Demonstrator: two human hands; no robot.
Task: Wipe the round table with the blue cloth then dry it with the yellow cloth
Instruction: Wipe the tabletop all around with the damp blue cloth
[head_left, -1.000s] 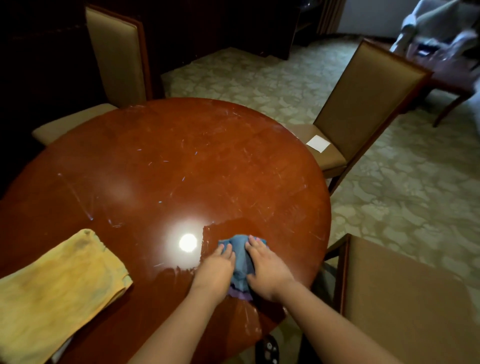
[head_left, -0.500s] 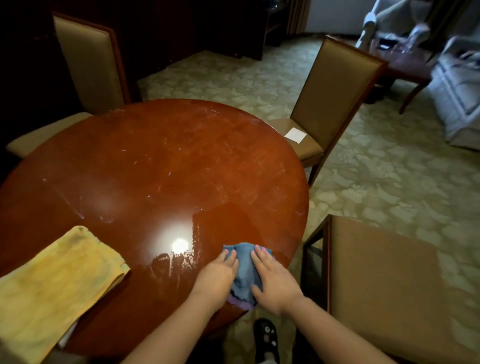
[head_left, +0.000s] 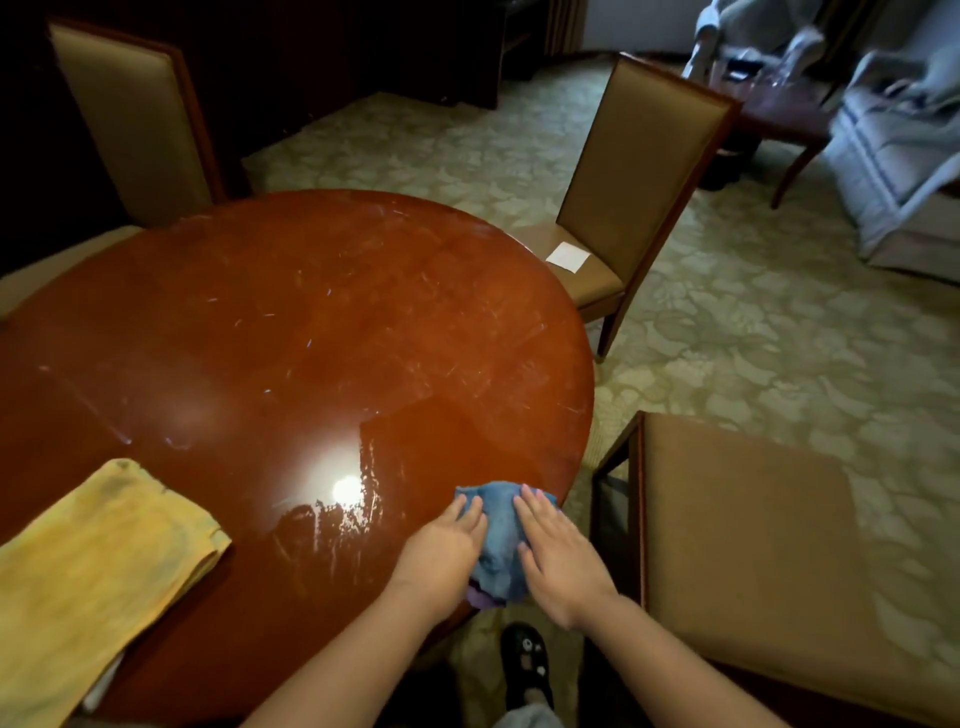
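Both flat hands, left hand (head_left: 445, 551) and right hand (head_left: 558, 556), have slid the blue cloth (head_left: 496, 540) to the round table's (head_left: 291, 332) near-right edge; wiping goes on, the yellow cloth (head_left: 98, 561) waits.

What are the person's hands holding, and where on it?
Neither hand grips anything. The left hand and right hand press flat, fingers straight, on the two sides of the bunched blue cloth at the round table edge.

We see that both hands, the left hand (head_left: 447, 551) and the right hand (head_left: 558, 551), have slid the blue cloth (head_left: 496, 540) rightward along the near part of the round table (head_left: 291, 332) (now almost at its rim), leaving a wider wet streak behind.
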